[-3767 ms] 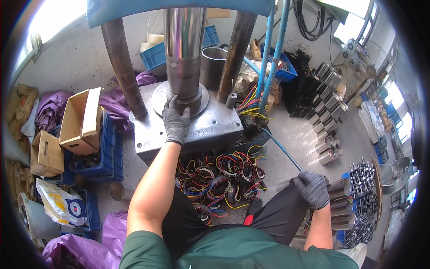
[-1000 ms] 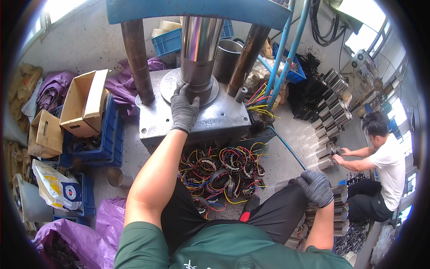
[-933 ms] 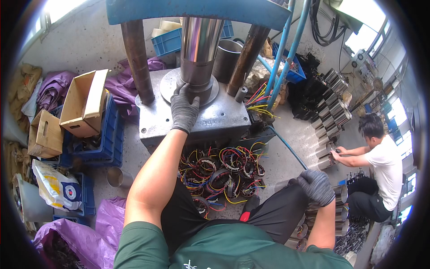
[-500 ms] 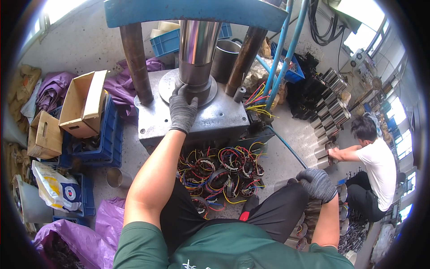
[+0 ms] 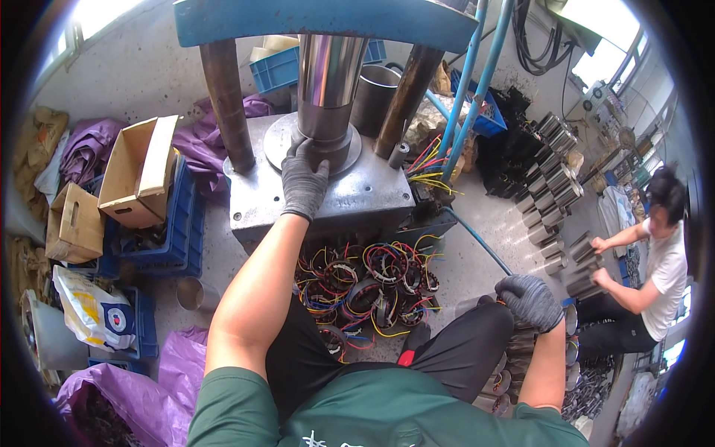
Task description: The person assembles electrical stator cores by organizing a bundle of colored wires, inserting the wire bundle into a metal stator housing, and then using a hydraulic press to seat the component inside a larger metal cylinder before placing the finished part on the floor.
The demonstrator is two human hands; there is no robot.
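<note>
Press: the step in hand looks like steadying work, with a dark-grey cylindrical steel piece [image 5: 339,155] upright beneath a polished chrome ram [image 5: 331,74]; whether the two are joined, I cannot tell.
Steel worktop: the thick grey block [image 5: 350,195] carries a round, flat steel plate [image 5: 277,147], and the piece stands on that plate.
Left hand: in a grey knitted glove, the left hand [image 5: 304,182] has its grip wide, thumb apart, fingers laid on the piece's near-left side without wrapping it.
Blue lever: the right hand [image 5: 530,302], gloved alike, appears curled around the near end of a long, thin blue metal lever [image 5: 480,242], above the right knee.
Piece to grip: just ahead of the left palm, touching the fingers; well apart from the right hand.
Next move: as a judgement, it calls for a firm hold on the lever and left fingers clear of any pinch point.
Wired rings: a heap of dark rings with coloured wires [image 5: 365,294] lies below the worktop's near edge, apart from both hands.
</note>
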